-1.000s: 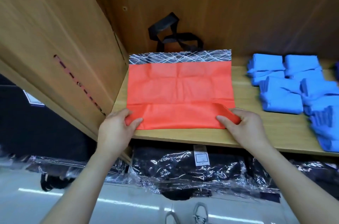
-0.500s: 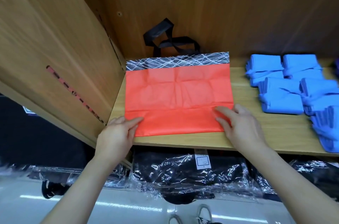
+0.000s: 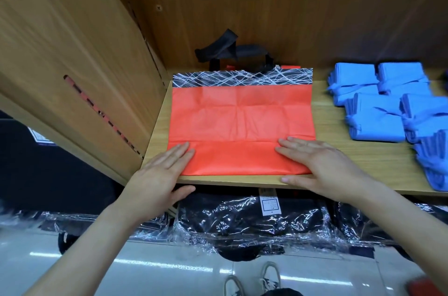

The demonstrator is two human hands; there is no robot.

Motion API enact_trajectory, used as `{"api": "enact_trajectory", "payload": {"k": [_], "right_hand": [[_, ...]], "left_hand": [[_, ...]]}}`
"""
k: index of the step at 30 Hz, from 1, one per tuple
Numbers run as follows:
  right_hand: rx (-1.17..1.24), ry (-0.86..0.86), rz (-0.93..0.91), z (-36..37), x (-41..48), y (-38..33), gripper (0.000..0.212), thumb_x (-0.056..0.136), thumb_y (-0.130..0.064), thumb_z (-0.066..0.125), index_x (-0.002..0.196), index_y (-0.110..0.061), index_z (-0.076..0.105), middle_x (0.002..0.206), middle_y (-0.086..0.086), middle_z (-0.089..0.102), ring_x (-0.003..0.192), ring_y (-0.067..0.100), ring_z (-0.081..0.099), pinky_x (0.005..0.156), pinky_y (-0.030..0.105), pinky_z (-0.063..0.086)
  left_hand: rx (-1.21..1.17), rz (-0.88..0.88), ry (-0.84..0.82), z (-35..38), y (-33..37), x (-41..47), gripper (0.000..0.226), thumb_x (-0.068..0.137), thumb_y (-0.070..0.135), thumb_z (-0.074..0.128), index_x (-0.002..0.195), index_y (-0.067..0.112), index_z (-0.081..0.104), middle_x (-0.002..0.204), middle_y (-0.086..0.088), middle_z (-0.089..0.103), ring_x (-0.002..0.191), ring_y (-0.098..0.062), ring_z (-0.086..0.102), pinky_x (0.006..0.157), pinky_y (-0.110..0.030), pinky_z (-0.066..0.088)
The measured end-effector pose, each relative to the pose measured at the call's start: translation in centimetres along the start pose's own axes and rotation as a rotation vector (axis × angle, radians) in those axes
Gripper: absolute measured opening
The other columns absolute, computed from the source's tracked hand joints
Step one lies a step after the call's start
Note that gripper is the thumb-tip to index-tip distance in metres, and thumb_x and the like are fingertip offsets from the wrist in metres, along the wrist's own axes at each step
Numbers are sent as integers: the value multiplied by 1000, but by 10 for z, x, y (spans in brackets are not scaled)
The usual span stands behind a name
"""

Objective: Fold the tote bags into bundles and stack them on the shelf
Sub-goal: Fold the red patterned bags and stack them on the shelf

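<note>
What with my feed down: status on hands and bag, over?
Left hand, right hand open, pressing bottom fold of red tote bag flat on shelf. Blue bundles lie apart.

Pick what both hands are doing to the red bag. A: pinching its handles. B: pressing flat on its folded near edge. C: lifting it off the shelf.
B: the left hand and right hand lie with straight fingers on the folded strip of the red bag, flat on the shelf.

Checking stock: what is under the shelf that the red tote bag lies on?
Black goods in clear plastic wrap, one with a white label. The shelf itself hides whatever lies farther back.
</note>
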State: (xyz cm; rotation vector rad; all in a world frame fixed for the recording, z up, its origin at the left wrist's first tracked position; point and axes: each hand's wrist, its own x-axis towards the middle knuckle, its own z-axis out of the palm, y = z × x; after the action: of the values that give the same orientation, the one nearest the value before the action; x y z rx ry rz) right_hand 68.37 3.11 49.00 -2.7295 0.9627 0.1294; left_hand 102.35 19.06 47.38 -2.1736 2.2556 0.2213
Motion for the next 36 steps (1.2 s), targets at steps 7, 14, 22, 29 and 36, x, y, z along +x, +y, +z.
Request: {"api": "enact_trajectory", "payload": {"k": [7, 14, 22, 29, 36], "right_hand": [[292, 24, -57, 2, -14, 8, 70, 72, -62, 71, 135, -47, 47, 143, -33, 32, 136, -17, 22, 114, 12, 15], [885, 71, 196, -16, -19, 6, 25, 68, -41, 73, 92, -38, 78, 93, -5, 76, 81, 3, 64, 76, 18, 47], [927, 320, 369, -14, -2, 10, 8, 80, -15, 77, 80, -16, 69, 69, -3, 65, 61, 7, 54, 58, 16, 41], [442, 511, 606, 9, 15, -10, 28, 86, -38, 70, 100, -16, 59, 83, 9, 68, 79, 33, 62, 69, 38, 49], [98, 415, 672, 12, 20, -28, 45, 97, -45, 45, 132, -16, 41, 119, 14, 56, 94, 42, 62, 73, 44, 45]], "left_hand": [[-135, 25, 225, -6, -4, -14, 40, 92, 42, 55, 129, 28, 61, 131, 12, 61, 120, -11, 59, 102, -32, 47], [-857, -318, 146, -29, 0, -2, 19, 73, 47, 68, 79, 28, 69, 69, -4, 63, 60, -6, 54, 59, -24, 44], [-1079, -509, 284, -17, 15, 9, 15, 87, 37, 65, 94, 24, 68, 88, 7, 75, 86, -10, 70, 82, -32, 53], [-360, -541, 352, -4, 25, 13, 40, 94, 51, 48, 73, 17, 48, 63, 1, 52, 69, -35, 60, 57, -35, 38], [-200, -610, 395, 0, 33, 11, 42, 92, 56, 48, 83, 15, 44, 73, -15, 66, 72, -40, 63, 57, -35, 35]]}}
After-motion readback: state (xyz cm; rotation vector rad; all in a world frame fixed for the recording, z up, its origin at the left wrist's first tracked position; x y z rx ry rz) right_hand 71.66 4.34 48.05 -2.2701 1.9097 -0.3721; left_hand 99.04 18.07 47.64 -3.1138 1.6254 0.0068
